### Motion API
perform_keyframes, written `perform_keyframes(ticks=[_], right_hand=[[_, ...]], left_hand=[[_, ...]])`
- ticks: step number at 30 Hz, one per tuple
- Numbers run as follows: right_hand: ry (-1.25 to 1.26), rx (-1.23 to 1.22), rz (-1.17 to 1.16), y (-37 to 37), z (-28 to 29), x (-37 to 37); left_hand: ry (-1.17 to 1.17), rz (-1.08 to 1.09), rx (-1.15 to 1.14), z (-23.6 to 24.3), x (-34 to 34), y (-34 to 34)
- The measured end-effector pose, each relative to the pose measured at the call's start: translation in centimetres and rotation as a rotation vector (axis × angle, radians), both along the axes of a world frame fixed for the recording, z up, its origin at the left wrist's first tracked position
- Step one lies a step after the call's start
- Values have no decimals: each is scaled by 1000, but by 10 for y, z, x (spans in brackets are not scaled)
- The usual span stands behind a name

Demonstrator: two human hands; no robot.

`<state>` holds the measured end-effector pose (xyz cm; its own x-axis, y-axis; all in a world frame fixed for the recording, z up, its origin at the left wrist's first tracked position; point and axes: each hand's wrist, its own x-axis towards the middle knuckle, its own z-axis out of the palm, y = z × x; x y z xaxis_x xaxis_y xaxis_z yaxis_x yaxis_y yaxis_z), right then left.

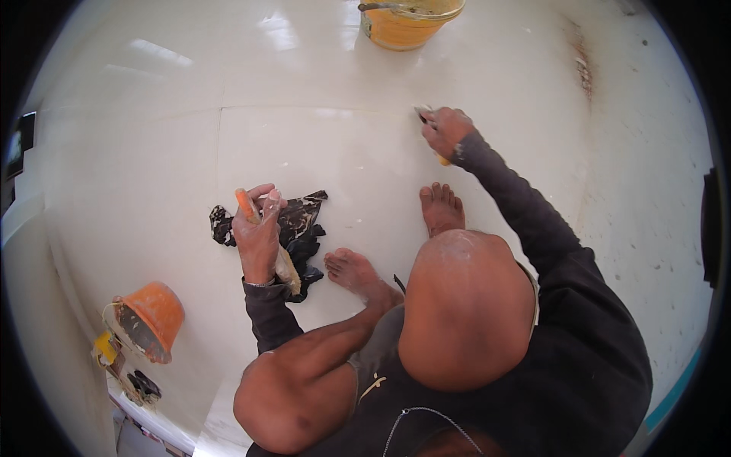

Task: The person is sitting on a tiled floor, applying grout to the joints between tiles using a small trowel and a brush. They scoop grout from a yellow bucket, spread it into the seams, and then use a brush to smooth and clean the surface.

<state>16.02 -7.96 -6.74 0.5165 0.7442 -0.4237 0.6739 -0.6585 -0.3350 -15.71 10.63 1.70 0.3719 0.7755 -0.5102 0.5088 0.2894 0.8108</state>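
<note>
Apparently, the floor seam (266,106) is unfinished: the right hand (449,131) grips a bladed tool (421,115) beside it, the left hand (257,242), nearside of it, clasps an orange-handled tool (245,204); finished stretches are indistinguishable.

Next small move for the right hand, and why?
Probably draw the small tool in the right hand leftward along the floor seam: its tip is at or close to that line, which runs left from there, and the left hand, gripping an orange-handled tool, is clear of it.
</note>
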Motion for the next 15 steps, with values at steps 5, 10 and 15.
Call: perform_keyframes(ticks=[5, 10, 15], right_hand=[[77, 13, -81, 58, -15, -63], [59, 23, -81, 75, -22, -85], [72, 22, -80, 106, -25, -94]], left_hand=[[18, 15, 38, 4, -11, 6], [22, 67, 38, 10, -36, 16], [21, 45, 32, 12, -53, 21]])
